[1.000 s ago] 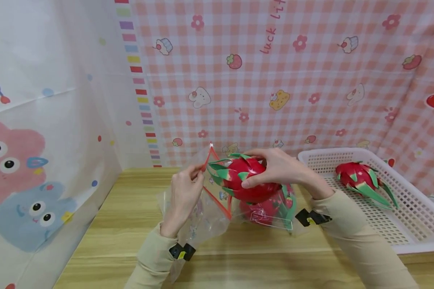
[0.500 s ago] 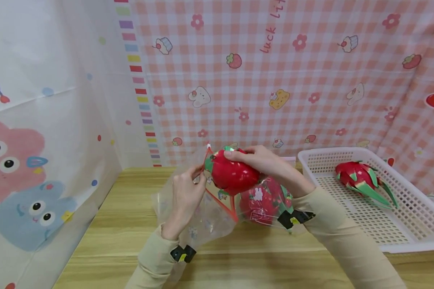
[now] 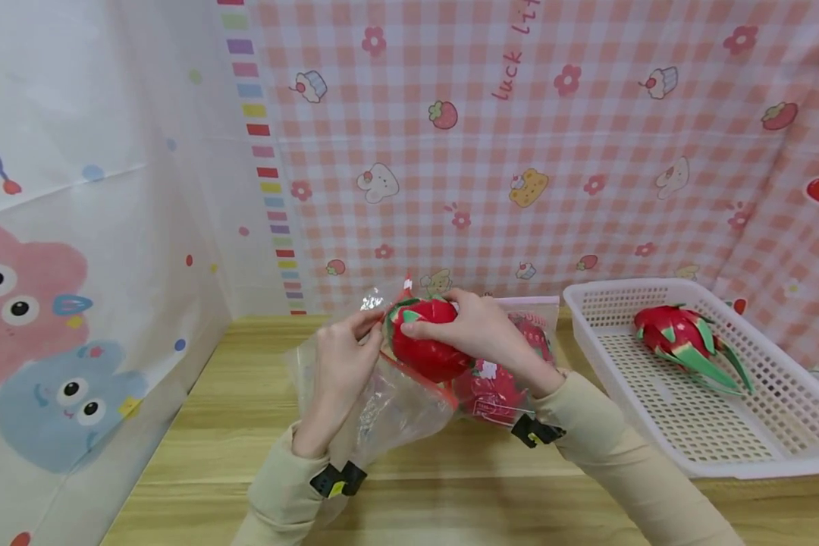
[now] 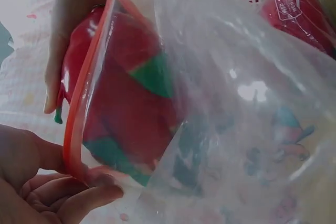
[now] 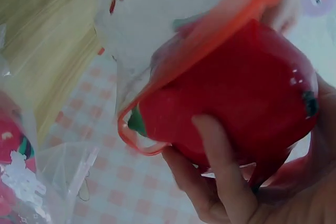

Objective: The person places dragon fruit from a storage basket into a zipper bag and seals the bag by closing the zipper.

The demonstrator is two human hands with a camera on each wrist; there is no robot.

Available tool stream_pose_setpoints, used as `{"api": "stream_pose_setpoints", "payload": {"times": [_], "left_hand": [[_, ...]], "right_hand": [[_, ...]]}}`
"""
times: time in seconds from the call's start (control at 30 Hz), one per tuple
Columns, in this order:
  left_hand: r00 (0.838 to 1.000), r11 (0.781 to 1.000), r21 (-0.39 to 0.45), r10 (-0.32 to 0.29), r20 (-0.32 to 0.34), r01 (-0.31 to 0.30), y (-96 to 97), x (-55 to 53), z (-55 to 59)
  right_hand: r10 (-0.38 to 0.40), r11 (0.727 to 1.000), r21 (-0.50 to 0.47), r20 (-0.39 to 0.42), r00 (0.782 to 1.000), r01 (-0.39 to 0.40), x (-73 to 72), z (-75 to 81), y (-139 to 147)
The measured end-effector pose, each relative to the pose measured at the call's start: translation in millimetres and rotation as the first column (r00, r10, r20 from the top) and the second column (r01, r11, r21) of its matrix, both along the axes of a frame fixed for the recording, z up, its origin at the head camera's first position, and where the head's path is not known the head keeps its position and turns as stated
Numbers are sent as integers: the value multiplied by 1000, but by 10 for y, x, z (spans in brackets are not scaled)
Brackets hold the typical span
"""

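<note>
My right hand [image 3: 474, 326] grips a red dragon fruit [image 3: 426, 353] with green scales, fingers spread round its side. Its leading end sits inside the mouth of a clear zip bag [image 3: 399, 417], past the orange-red zip edge [image 4: 79, 114]. With thumb and fingers my left hand [image 3: 346, 356] pinches that edge on the bag's left side. In the left wrist view, much of the fruit shows through the film. The right wrist view has the fruit's near end still in my right palm. Part of the bag hangs over my left wrist.
Just right of the bag, a second clear bag [image 3: 491, 398] with a dragon fruit inside lies on the wooden table [image 3: 225, 425]. A white perforated basket [image 3: 696, 455] at the right holds another dragon fruit [image 3: 676, 334]. A checkered cloth [image 3: 484, 152] hangs behind.
The right hand has moved left with the dragon fruit, turning it and bringing it into the bag's mouth. The left hand keeps its pinch on the bag's edge. More of the second bag now shows.
</note>
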State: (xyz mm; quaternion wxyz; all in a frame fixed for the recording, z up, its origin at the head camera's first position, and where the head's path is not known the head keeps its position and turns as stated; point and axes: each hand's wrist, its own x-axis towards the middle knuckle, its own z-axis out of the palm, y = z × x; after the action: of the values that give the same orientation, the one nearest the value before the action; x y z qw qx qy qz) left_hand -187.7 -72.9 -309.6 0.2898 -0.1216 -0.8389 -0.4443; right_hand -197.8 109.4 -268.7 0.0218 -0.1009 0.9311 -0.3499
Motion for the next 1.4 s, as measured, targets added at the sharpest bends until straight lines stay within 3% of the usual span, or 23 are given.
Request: {"api": "stream_pose_setpoints", "payload": {"times": [0.23,0.37,0.47,0.57,0.7,0.97,1.23,1.4], "left_hand": [[1000,1000,16,24,-2,-24,22,18,40],[1000,999,36,5,15,-6,20,73,65],[1000,999,46,-6,14,6,11,99,81],[1000,999,49,2,-7,-2,-4,113,78],[998,999,37,36,-61,-33,-35,107,58],[982,986,6,164,-95,-164,-117,9,24],[982,984,5,176,-74,-176,-82,-45,14],[988,986,-63,152,-18,-153,-53,-62,22]], "right_hand": [[37,990,139,-165,986,-14,96,-112,-198],[28,984,176,-180,983,4,85,-152,-237],[77,987,151,-130,988,-57,43,-161,-212],[186,977,124,-85,979,-175,-8,-164,-158],[270,956,150,-121,955,-251,-38,-172,-86],[154,978,177,-273,950,-108,134,-167,-70],[60,987,162,-378,924,2,340,-150,-53],[27,989,144,-388,921,32,380,-138,-53]]}}
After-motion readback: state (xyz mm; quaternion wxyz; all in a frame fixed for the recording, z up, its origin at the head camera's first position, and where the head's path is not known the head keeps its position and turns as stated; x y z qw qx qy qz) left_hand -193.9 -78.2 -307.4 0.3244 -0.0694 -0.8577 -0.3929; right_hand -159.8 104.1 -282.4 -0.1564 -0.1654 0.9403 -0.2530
